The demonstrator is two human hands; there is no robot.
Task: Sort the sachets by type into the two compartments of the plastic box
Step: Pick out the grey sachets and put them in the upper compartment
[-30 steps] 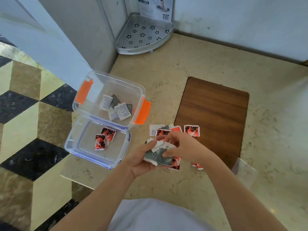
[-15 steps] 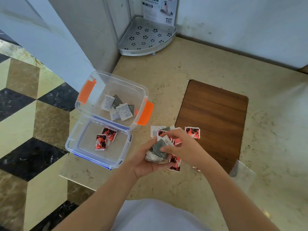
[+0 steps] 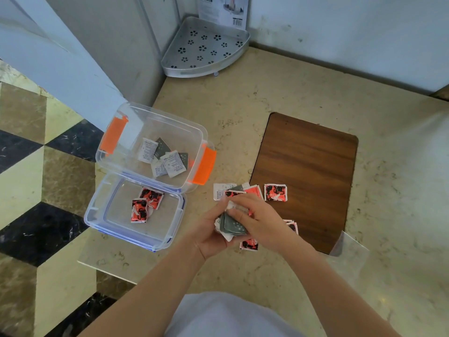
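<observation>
A clear plastic box [image 3: 197, 132] with orange latches holds several grey and white sachets [image 3: 165, 158]. Its open lid half [image 3: 97, 216] in front holds two red sachets [image 3: 145, 203]. My left hand [image 3: 209, 235] cups a small stack of grey and white sachets [image 3: 232, 226], and my right hand [image 3: 257, 221] presses down on that stack from above. Loose red sachets [image 3: 275, 192] and a white one [image 3: 220, 189] lie on the floor just beyond and beside my hands.
A brown wooden board [image 3: 308, 171] lies to the right of the pile. A perforated metal corner shelf [image 3: 206, 49] stands at the back by the wall. A clear plastic sheet [image 3: 349, 254] lies at the board's near corner. Patterned floor tiles [image 3: 36, 190] drop away on the left.
Both hands have gathered the grey and white sachets from a loose fan into a tighter stack between them. The box and its contents have not moved.
</observation>
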